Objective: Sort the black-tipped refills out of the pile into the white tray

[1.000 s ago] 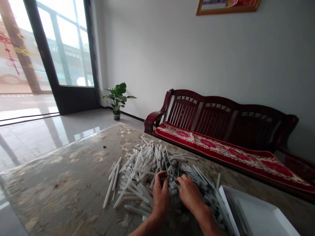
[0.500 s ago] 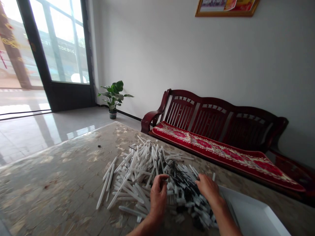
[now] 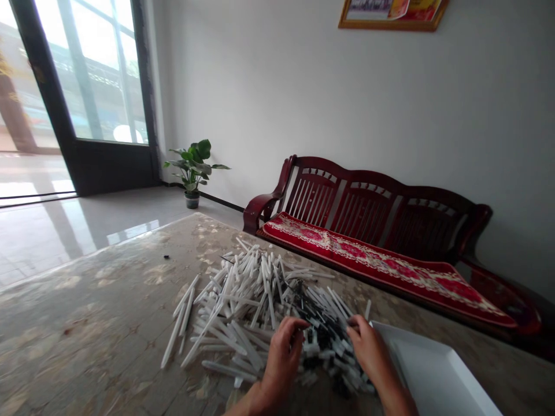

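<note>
Hands worked low in the middle of the head view, over a loose heap on a patterned surface. White sticks made up the far and left part of that heap, many lying across one another, and three lay just to its left. Dark thin rods and small clear pieces filled the right part, between and below the two sets of fingers.

The left hand was at the near edge of the white sticks, with most of them beyond it and to its left. Its fingers curved toward the dark rods, and a gap showed between forefinger and thumb. The right hand reached in from the other side, its fingertips bent close together at the right end of the rods. Whether they pinched one could not be told, as the tips were small and dim. The clear pieces lay just left of this hand.

Right of the right forearm was a white tray. Beyond the surface stood a dark red wooden settee with a flowered red cloth on its seat, and farther left a potted plant near a door.
</note>
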A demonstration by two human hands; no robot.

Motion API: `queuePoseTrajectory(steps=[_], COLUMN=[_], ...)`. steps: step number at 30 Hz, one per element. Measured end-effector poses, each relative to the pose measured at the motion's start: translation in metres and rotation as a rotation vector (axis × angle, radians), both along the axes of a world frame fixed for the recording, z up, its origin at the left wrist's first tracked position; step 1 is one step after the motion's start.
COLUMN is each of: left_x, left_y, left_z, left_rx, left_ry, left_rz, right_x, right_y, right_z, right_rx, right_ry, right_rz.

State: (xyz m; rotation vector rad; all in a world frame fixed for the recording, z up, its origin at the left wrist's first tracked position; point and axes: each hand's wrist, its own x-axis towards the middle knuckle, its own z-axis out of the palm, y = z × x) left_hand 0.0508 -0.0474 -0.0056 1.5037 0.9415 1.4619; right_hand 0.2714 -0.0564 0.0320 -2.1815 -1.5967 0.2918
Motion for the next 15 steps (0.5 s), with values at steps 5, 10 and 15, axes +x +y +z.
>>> queuePoseTrajectory(steps=[5, 10, 15], left_x=[0.006, 0.008, 0.007], left_y=[-0.001, 0.008, 0.01], left_z=[-0.003, 0.001, 0.005], left_rx=[-0.242, -0.417, -0.544], left_ry=[-0.102, -0.278, -0.491], left_rz=[-0.155, -0.202, -0.153], right_x=[-0.043, -0.071, -0.045], right_y=[-0.015, -0.016, 0.008], right_z=[-0.002, 0.009, 0.015], right_rx=[0.122, 0.143, 0.145], right_ry=[0.325, 0.372, 0.164], right_rz=[0.192, 0.334, 0.243])
